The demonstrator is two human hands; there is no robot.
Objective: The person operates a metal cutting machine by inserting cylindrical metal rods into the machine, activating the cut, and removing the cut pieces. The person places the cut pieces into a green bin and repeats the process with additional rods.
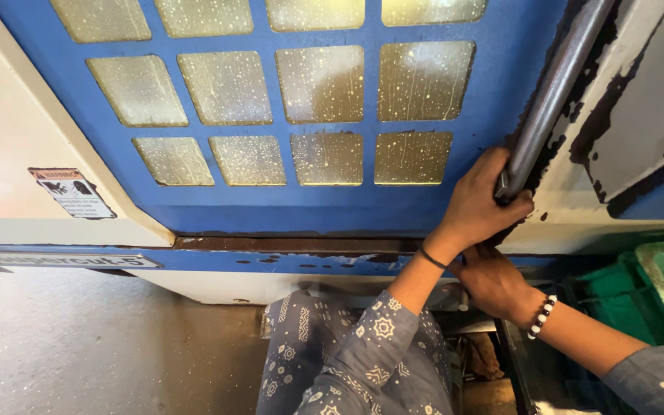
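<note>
My left hand [476,204] is closed around the lower end of a long grey metal handle bar [553,92] on the right edge of a blue machine door [332,207]. The door has a grid of spattered yellowish window panes [321,83]. My right hand [493,280], with a black-and-white bead bracelet on its wrist, reaches in from the right just under my left wrist, at the machine's lower ledge [301,244]. Its fingertips are hidden behind my left forearm, so what it touches is unclear.
A green plastic crate [659,296] stands at the lower right. The cream machine housing on the left carries a warning sticker [71,192]. Grey floor [78,346] lies at the lower left. My patterned blue clothing fills the bottom centre.
</note>
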